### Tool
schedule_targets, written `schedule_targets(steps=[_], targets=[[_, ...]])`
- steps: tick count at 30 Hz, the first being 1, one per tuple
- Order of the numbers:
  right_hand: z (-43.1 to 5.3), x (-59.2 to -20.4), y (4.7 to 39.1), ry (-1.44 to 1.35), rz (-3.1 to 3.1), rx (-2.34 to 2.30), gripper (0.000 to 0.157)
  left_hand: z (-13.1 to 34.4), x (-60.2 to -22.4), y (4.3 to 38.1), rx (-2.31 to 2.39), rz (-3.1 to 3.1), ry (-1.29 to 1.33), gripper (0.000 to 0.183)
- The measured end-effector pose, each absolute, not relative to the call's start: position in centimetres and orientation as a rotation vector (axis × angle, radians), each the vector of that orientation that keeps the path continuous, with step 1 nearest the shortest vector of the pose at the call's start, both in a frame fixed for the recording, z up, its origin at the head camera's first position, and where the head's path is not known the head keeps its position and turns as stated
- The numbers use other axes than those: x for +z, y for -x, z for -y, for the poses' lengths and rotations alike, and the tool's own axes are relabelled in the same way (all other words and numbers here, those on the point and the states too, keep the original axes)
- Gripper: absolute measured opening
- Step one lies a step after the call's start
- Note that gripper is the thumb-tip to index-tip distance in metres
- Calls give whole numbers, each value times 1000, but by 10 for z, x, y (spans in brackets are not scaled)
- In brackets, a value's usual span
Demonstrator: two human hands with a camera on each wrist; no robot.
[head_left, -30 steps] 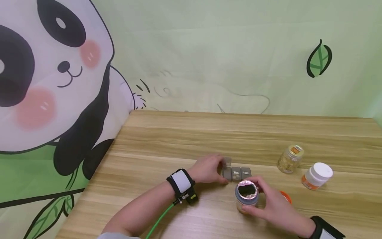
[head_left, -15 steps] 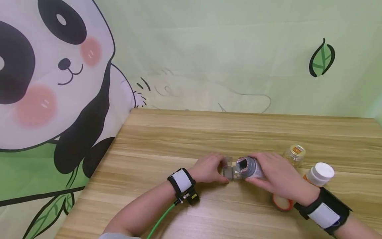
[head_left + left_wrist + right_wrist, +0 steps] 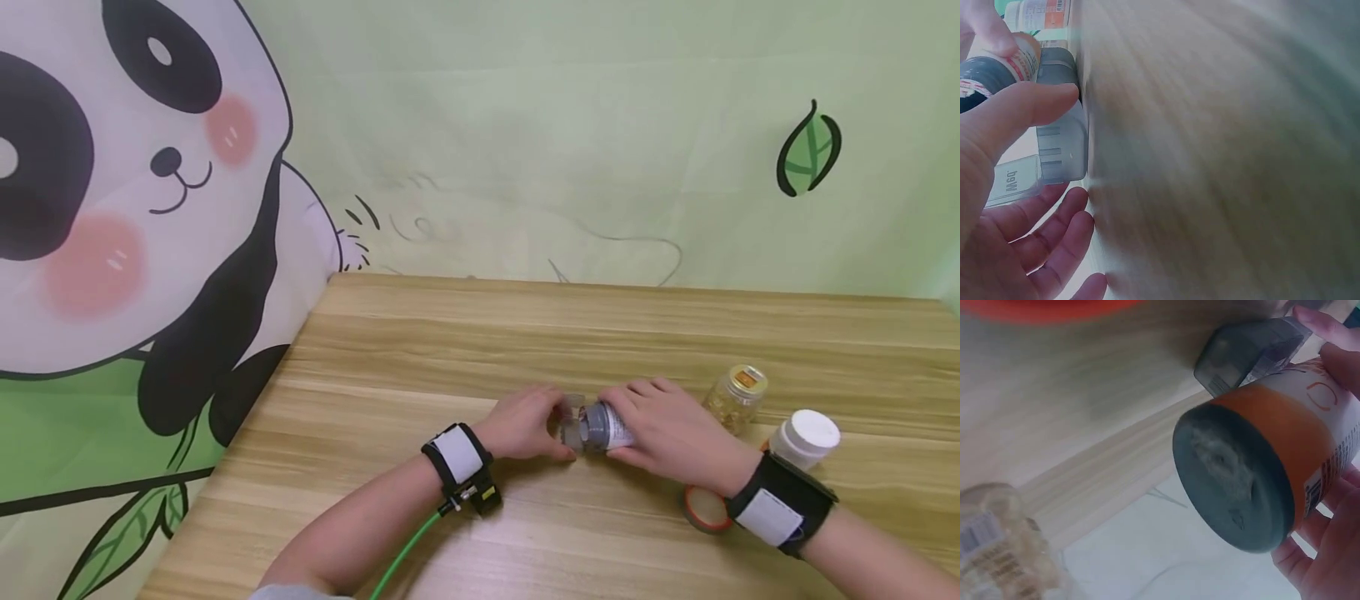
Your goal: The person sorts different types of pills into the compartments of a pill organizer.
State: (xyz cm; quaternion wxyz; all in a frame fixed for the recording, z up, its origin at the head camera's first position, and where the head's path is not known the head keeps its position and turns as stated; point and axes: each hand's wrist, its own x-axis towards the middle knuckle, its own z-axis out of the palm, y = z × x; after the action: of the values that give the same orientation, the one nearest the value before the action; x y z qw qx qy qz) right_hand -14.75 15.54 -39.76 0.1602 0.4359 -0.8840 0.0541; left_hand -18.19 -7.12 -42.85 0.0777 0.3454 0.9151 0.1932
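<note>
My left hand [image 3: 525, 425] holds a grey, see-through pill organizer [image 3: 1063, 147] at its left end, thumb on one side and fingers on the other. A clear lid marked "Wed." [image 3: 1016, 180] stands open at that end in the left wrist view. In my right hand [image 3: 667, 437] I grip a supplement bottle [image 3: 1272, 450] with an orange-and-white label and dark base. The bottle lies tipped on its side, its grey neck [image 3: 595, 427] at the organizer and its mouth facing left toward the open end. Whether anything is coming out is hidden.
Right of my hands stand a clear jar [image 3: 738, 396] with a gold lid and a white-capped bottle [image 3: 808, 435]. A loose red-rimmed cap [image 3: 707, 508] lies on the wooden table [image 3: 450, 333] below my right wrist. A printed cloth hangs behind the table.
My right hand has lifted the bottle from upright in front of the organizer, tipped it onto its side and moved it left over the box. The left hand has stayed put.
</note>
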Motion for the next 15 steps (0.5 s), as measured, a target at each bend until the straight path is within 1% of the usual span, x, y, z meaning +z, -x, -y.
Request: schedule_targets(steps=[8, 15], targets=[[-151, -396, 151, -1289, 2505, 64, 54, 72, -433, 183, 593, -2737, -1044, 54], [-149, -394, 152, -1304, 2525, 35, 54, 72, -432, 183, 583, -2738, -1029, 54]])
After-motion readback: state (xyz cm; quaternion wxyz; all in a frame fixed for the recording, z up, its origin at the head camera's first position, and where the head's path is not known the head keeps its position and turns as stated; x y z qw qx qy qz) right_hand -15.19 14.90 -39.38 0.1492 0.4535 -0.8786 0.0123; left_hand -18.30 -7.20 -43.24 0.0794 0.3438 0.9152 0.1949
